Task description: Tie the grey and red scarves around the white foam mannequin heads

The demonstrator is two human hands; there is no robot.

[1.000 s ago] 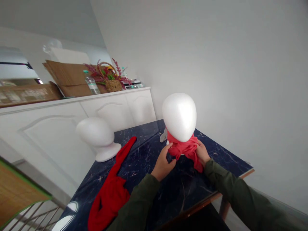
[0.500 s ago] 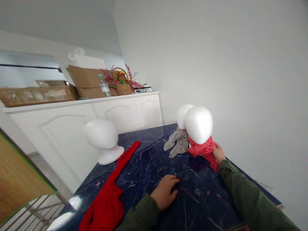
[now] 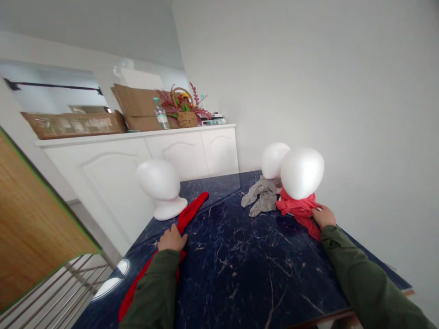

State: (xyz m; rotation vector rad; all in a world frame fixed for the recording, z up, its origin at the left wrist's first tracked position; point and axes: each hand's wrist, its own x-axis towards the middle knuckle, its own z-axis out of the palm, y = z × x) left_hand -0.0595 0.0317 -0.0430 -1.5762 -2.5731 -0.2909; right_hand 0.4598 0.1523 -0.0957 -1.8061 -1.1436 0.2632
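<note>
Right hand [image 3: 324,217] pinches wrinkled coral-pink cloth [image 3: 299,206]; left hand [image 3: 171,238] covers long bright-red fabric strip [image 3: 191,213] — can't tell its grip. Probably light, floppy — bunch it under those fingers.

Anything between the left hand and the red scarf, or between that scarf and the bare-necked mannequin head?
Nothing visible: the left hand is on or just above the red scarf, whose far part runs close beside the bare-necked mannequin head.

The white heads [image 3: 302,172] are finished smooth with a slight sheen; matt cloth is seen in the coral scarf [image 3: 299,208], grey scarf [image 3: 266,198] and red scarf [image 3: 192,211]; the bench [image 3: 236,260] is glossily surfaced.
</note>
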